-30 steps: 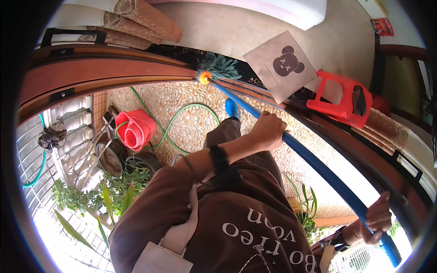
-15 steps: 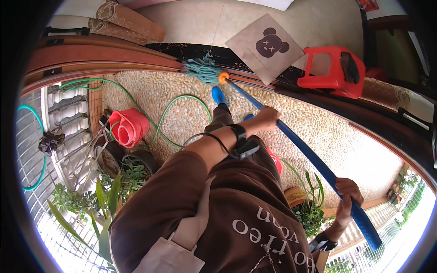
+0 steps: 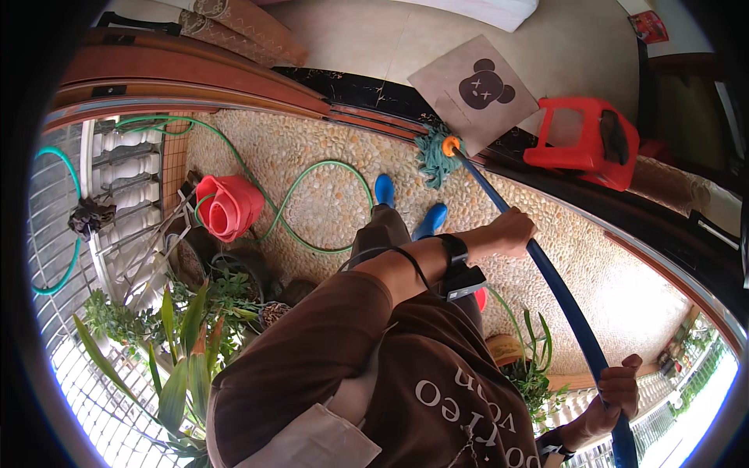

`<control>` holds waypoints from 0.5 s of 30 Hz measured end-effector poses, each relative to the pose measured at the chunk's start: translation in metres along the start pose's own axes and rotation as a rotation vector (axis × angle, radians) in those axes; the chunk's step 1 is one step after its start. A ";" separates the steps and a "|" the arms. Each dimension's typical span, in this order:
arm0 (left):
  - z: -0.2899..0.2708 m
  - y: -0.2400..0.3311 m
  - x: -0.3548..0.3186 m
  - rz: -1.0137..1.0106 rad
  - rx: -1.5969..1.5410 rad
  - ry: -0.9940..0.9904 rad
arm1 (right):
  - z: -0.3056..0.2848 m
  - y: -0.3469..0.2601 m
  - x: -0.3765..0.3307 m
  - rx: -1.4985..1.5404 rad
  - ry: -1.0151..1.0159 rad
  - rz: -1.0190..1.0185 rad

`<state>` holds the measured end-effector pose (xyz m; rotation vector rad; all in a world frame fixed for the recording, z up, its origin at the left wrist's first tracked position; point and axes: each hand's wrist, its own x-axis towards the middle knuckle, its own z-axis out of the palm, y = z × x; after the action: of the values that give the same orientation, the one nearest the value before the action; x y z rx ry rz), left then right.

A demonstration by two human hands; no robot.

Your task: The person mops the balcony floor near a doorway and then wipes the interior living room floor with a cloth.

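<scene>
A mop with a long blue handle (image 3: pixel 563 290) slants across the right half of the view. Its green-grey string mop head (image 3: pixel 435 162), joined by an orange collar, rests against the dark door sill (image 3: pixel 367 117). My left hand (image 3: pixel 512 232) is wrapped round the handle's middle, with a black device strapped to that wrist. Lower down, toward the handle's near end, my right hand (image 3: pixel 619 390) grips it too. Two blue shoes (image 3: pixel 429 221) stand on the pebbled floor just short of the mop head.
A mat (image 3: pixel 476 109) with a bear-head print lies past the sill, beside a red plastic stool (image 3: pixel 585 144). At the left are a red bucket (image 3: pixel 246 203), a looping green hose (image 3: pixel 328 248) and leafy potted plants (image 3: pixel 183 351). Another pot (image 3: pixel 505 349) stands at the right.
The mop head has moved right along the sill, close to the mat's lower edge. Both hands have shifted right with the handle, still gripping it.
</scene>
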<state>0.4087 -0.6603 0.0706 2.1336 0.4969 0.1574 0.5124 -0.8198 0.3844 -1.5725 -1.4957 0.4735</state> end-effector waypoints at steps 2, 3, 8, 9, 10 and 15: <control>-0.016 -0.017 -0.013 -0.046 0.011 -0.006 | 0.017 0.007 0.004 0.043 0.003 0.015; -0.025 -0.026 -0.021 -0.081 0.029 -0.016 | 0.028 0.011 0.007 0.085 0.005 0.027; -0.067 -0.080 -0.065 -0.205 0.100 0.015 | 0.084 0.041 0.025 0.217 0.009 0.072; -0.077 -0.093 -0.075 -0.267 0.146 -0.019 | 0.099 0.050 0.026 0.271 -0.013 0.078; -0.072 -0.119 -0.086 -0.292 0.204 -0.005 | 0.114 0.058 0.030 0.322 -0.036 0.082; -0.100 -0.173 -0.122 -0.376 0.233 0.079 | 0.167 0.086 0.041 0.501 -0.225 0.081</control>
<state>0.2179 -0.5461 -0.0037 2.2189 0.9926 -0.0307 0.4422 -0.7152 0.2394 -1.2116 -1.3413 1.0142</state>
